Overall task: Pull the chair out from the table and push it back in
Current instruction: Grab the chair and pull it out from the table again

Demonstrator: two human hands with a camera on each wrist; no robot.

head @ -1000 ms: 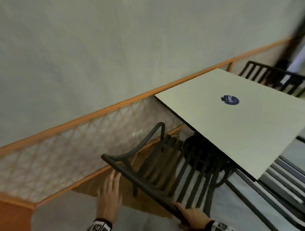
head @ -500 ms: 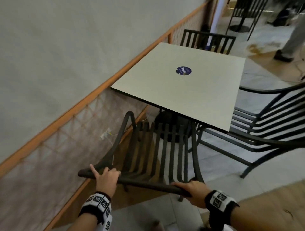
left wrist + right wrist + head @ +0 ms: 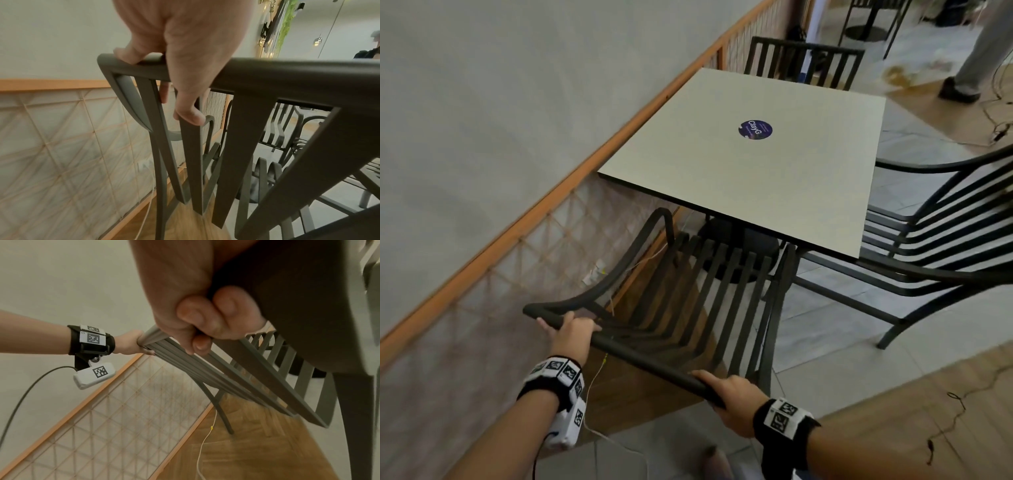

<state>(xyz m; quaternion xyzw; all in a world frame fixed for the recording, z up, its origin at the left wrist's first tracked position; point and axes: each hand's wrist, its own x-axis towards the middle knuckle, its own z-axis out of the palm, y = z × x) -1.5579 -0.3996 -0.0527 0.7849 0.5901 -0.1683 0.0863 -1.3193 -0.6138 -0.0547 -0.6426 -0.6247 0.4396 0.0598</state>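
A dark slatted metal chair (image 3: 688, 294) stands in front of me, its seat partly under the square pale table (image 3: 774, 178). My left hand (image 3: 570, 330) grips the left end of the chair's top rail (image 3: 287, 73), fingers wrapped over it. My right hand (image 3: 729, 394) grips the right end of the same rail. In the right wrist view the right hand's fingers (image 3: 205, 316) curl round the rail from below, and the left hand (image 3: 131, 344) shows further along. In the left wrist view my left hand (image 3: 180, 48) sits on the rail near its corner.
A wall with an orange-framed lattice panel (image 3: 510, 260) runs close along the left. A second dark chair (image 3: 941, 233) stands at the table's right side and a third (image 3: 804, 61) at its far end. A thin cable (image 3: 205, 443) lies on the wood floor. A person's leg (image 3: 972, 61) is far right.
My left hand went from reaching near the rail to gripping it. The view swung so the chair and table sit in front of me. Both hands now hold the top rail.
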